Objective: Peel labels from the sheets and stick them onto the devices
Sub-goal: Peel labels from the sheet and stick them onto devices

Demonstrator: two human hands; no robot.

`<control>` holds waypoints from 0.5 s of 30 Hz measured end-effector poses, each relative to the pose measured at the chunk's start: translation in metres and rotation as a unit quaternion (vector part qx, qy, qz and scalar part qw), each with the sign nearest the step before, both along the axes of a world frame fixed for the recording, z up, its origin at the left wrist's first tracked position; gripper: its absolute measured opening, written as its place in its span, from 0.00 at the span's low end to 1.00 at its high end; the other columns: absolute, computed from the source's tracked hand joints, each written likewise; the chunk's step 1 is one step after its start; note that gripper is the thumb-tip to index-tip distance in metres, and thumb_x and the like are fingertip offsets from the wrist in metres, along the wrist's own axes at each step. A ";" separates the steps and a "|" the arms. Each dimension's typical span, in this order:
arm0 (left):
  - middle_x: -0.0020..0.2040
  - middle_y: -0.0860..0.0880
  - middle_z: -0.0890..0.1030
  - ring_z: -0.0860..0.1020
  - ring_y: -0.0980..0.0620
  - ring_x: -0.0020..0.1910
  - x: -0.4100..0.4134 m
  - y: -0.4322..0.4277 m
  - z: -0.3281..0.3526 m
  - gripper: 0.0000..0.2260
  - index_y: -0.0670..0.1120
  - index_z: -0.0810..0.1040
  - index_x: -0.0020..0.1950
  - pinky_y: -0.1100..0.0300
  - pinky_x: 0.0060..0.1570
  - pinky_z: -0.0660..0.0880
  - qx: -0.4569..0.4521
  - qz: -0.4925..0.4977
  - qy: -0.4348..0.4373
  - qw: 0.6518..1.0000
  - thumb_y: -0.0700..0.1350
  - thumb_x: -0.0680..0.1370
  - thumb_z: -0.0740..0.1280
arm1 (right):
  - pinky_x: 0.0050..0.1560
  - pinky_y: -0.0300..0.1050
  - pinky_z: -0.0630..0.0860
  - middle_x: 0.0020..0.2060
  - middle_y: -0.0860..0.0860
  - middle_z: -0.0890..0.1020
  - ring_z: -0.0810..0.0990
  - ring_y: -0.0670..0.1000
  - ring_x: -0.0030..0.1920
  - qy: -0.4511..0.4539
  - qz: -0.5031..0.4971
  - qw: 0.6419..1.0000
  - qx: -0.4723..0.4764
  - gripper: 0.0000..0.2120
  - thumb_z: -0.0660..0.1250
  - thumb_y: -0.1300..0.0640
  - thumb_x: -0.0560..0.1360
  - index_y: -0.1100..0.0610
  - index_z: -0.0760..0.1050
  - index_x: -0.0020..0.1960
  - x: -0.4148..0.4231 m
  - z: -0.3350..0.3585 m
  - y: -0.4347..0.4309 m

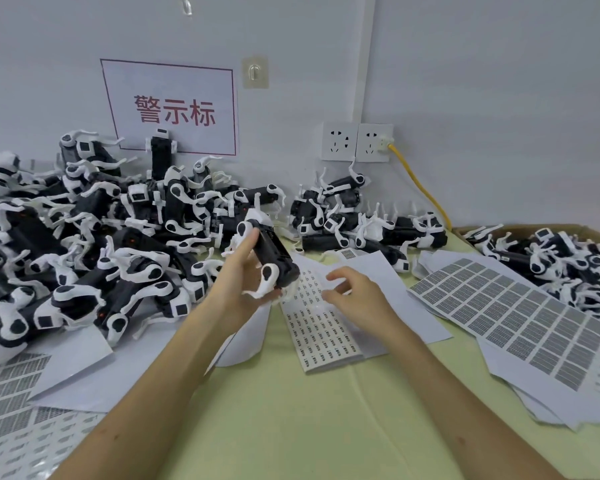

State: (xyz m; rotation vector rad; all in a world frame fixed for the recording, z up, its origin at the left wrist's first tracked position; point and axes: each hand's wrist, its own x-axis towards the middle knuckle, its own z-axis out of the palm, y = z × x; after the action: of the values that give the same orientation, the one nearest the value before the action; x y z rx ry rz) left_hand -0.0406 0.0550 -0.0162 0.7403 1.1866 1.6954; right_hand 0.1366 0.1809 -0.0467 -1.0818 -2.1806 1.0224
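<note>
Holding entry: left hand (pixel 246 282), fingers and thumb wrapped round one black-and-white plastic device (pixel 274 251), raised just above the far left corner of the narrow white sheet of small dark labels (pixel 323 334). That narrow sheet lies flat on the pale green table cover (pixel 291 410) and serves as reference for all items below.

- Right hand (pixel 354 296): over the far half of the narrow sheet, fingers bent towards the thumb and blurred. Whether a label sits between them cannot be told.
- Large white sheet of grey rectangular labels (pixel 510 313): right of the narrow sheet, lying on plain white paper.
- Large heap of black-and-white devices (pixel 94 244): left of and behind the narrow sheet.
- Smaller heap of the same devices (pixel 354 216): directly behind the narrow sheet, by the wall.
- Brown cardboard box (pixel 520 231), holding more devices: far right of the narrow sheet.
- Further label sheets (pixel 11 393): left of the narrow sheet and nearer the person.
- White wall sign with red border and red characters (pixel 170 109): behind the narrow sheet, to the left.
- Two white wall sockets (pixel 357 142), a yellow cable (pixel 420 185) plugged into the right one: behind the narrow sheet.
</note>
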 end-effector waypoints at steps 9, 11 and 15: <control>0.50 0.52 0.88 0.80 0.45 0.62 -0.005 0.001 0.001 0.15 0.61 0.88 0.49 0.42 0.77 0.64 0.027 0.121 0.047 0.991 0.64 0.81 0.63 | 0.36 0.43 0.76 0.46 0.55 0.83 0.82 0.53 0.38 0.105 0.100 0.980 -0.136 0.23 0.67 0.72 0.75 0.48 0.78 0.62 -0.004 0.004 -0.011; 0.54 0.50 0.87 0.79 0.44 0.66 -0.006 -0.001 0.002 0.14 0.63 0.88 0.48 0.39 0.78 0.62 0.032 0.117 0.030 0.992 0.64 0.81 0.64 | 0.35 0.41 0.76 0.51 0.53 0.83 0.83 0.51 0.43 0.100 0.110 0.982 -0.117 0.25 0.63 0.74 0.75 0.49 0.80 0.62 -0.005 0.004 -0.013; 0.54 0.48 0.86 0.81 0.43 0.65 -0.004 -0.002 0.007 0.20 0.51 0.84 0.63 0.43 0.75 0.68 0.041 0.119 -0.016 0.992 0.63 0.80 0.67 | 0.36 0.43 0.80 0.57 0.49 0.82 0.84 0.44 0.50 0.170 0.075 0.980 -0.065 0.26 0.61 0.76 0.74 0.49 0.82 0.58 -0.005 0.007 -0.013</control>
State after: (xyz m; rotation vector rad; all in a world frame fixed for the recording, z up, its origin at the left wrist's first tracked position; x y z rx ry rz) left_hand -0.0444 0.0527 -0.0096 0.6389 1.2274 1.9546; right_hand 0.1314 0.1676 -0.0396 -0.7377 -1.9610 1.3256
